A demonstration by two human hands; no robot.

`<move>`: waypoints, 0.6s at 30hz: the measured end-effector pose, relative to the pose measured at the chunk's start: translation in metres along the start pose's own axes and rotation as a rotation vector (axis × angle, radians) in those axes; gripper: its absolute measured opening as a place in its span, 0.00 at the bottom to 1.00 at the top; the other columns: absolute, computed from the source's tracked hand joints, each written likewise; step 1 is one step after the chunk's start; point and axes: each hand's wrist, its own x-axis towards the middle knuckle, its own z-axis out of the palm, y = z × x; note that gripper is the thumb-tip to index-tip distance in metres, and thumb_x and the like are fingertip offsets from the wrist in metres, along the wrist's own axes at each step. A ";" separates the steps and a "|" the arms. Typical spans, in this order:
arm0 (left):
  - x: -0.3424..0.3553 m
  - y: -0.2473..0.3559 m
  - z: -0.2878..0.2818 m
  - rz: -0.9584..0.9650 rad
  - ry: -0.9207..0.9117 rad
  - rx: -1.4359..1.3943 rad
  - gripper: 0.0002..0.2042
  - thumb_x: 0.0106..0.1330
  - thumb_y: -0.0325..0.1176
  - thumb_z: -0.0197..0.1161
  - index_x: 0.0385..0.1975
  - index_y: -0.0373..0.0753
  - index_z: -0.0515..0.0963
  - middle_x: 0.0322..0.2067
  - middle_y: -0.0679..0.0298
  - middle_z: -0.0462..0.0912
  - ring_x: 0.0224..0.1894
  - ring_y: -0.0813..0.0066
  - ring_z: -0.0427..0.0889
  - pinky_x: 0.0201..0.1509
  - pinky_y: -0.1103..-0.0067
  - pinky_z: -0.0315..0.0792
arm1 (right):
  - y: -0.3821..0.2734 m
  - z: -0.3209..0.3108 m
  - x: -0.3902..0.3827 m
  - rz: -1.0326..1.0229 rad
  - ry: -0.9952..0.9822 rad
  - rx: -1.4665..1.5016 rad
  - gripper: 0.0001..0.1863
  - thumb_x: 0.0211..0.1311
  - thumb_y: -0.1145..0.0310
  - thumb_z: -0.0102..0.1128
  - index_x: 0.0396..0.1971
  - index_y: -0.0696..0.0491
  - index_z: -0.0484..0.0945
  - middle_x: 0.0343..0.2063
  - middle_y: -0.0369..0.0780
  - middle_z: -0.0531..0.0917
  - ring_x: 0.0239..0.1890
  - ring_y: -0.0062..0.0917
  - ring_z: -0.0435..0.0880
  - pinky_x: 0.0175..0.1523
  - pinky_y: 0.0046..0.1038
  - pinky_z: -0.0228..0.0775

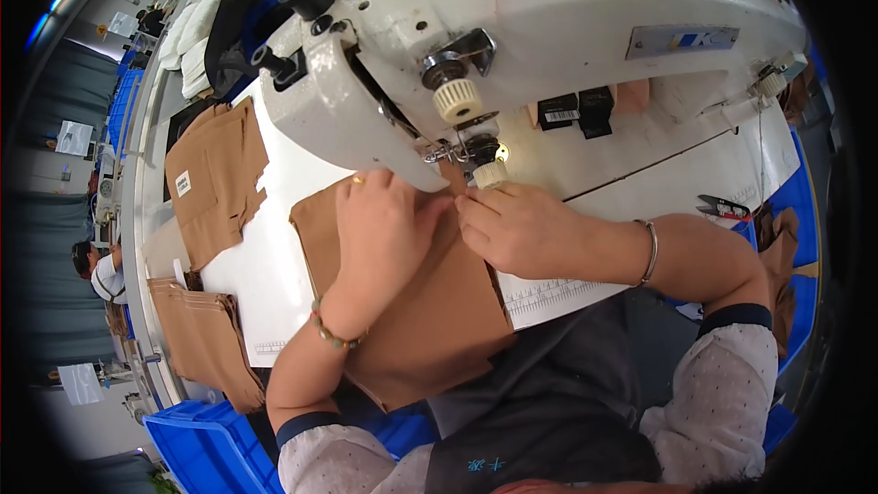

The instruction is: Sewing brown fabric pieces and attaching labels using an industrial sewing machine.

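A brown fabric panel (pixel 416 325) lies under the head of a white sewing machine (pixel 540 14) and hangs over the table's front edge. My left hand (pixel 380 229) rests on the panel just left of the needle area, its thumb and fingers pinched together on the cloth. Close beside it, my right hand (pixel 521 229) is closed with fingertips at the panel's upper edge, right below the machine's cream knob (pixel 491 174). The two thumbs nearly meet there. The machine head partly hides the needle and the cloth beneath it.
Brown cut pieces (pixel 215 183) lie at the left, with a folded brown stack (pixel 203 334) nearer me. Thread snips (pixel 724 209) rest on the right of the table. Blue bins (pixel 206 444) stand below. Dark labels (pixel 576 112) sit behind the needle. A person (pixel 101 270) works far left.
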 end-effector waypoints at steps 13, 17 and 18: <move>-0.163 0.103 -0.005 -0.014 0.030 -0.167 0.17 0.54 0.32 0.70 0.46 0.46 0.84 0.50 0.69 0.83 0.58 0.67 0.79 0.70 0.56 0.58 | -0.136 -0.017 -0.080 0.462 0.147 0.334 0.19 0.34 0.57 0.74 0.17 0.47 0.70 0.19 0.34 0.69 0.20 0.27 0.74 0.24 0.29 0.65; -0.174 0.106 -0.009 0.047 0.087 -0.137 0.13 0.55 0.31 0.70 0.41 0.47 0.86 0.45 0.74 0.84 0.55 0.71 0.81 0.72 0.56 0.58 | -0.146 0.001 -0.090 0.925 0.068 0.697 0.19 0.50 0.59 0.77 0.35 0.54 0.80 0.36 0.41 0.82 0.26 0.36 0.84 0.32 0.35 0.77; -0.175 0.109 -0.011 0.051 0.081 -0.142 0.13 0.55 0.31 0.70 0.41 0.47 0.86 0.45 0.74 0.84 0.55 0.71 0.81 0.72 0.56 0.58 | -0.144 0.003 -0.088 1.002 0.081 0.863 0.20 0.51 0.63 0.76 0.40 0.56 0.81 0.41 0.42 0.84 0.27 0.37 0.85 0.33 0.36 0.78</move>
